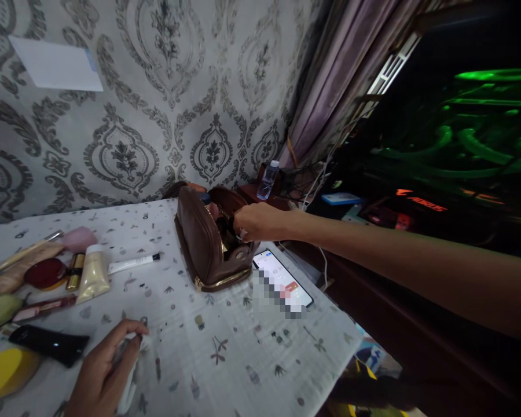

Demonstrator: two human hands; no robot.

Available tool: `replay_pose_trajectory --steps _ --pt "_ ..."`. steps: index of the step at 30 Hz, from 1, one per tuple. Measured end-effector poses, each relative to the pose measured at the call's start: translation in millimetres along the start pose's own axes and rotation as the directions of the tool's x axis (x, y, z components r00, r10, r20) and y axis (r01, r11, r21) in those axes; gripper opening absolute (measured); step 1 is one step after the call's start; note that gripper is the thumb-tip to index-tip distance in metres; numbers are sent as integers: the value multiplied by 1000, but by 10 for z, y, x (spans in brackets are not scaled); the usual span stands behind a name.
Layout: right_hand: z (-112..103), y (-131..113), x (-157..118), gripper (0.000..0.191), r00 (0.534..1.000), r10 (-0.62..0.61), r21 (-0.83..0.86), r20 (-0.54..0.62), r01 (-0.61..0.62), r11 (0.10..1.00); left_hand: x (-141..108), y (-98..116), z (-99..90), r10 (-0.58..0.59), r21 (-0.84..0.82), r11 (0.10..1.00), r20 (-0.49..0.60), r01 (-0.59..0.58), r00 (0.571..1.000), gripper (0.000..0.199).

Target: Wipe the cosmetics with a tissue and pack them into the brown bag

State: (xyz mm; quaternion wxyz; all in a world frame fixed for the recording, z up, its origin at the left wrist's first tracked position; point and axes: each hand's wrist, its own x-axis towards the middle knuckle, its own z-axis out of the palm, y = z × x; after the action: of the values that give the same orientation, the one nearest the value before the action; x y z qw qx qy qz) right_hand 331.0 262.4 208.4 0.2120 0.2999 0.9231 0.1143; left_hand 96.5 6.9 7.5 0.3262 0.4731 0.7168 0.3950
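An open brown zip bag (200,240) stands on the patterned white cloth. At its right opening is my right hand (256,223), its fingers curled and their tips hidden in or behind the bag's edge; what they grip, if anything, does not show. My left hand (106,365) is low at the left over the cloth, thumb and forefinger pressed together on a crumpled white wipe (132,370). Beyond it lie a black tube (50,343), a cream tube (94,275), a white tube (134,263) and a dark red round item (47,273).
A lit phone (284,281) lies right of the bag, near the edge of the table (286,370). Farther back stands a clear bottle (268,180) beside cables. A yellow round item (8,370) sits at the lower left. A dark computer case glows green at the right.
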Motion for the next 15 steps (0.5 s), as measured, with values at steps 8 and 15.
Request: replay_pose_trajectory --steps 8,15 --pt "64 -6 -68 30 991 -119 -75 -67 114 991 0 85 5 41 -28 999 -32 -42 999 37" --pt "53 -34 -20 16 988 -152 -94 -34 148 985 5 120 6 58 -28 998 -39 -59 998 35"
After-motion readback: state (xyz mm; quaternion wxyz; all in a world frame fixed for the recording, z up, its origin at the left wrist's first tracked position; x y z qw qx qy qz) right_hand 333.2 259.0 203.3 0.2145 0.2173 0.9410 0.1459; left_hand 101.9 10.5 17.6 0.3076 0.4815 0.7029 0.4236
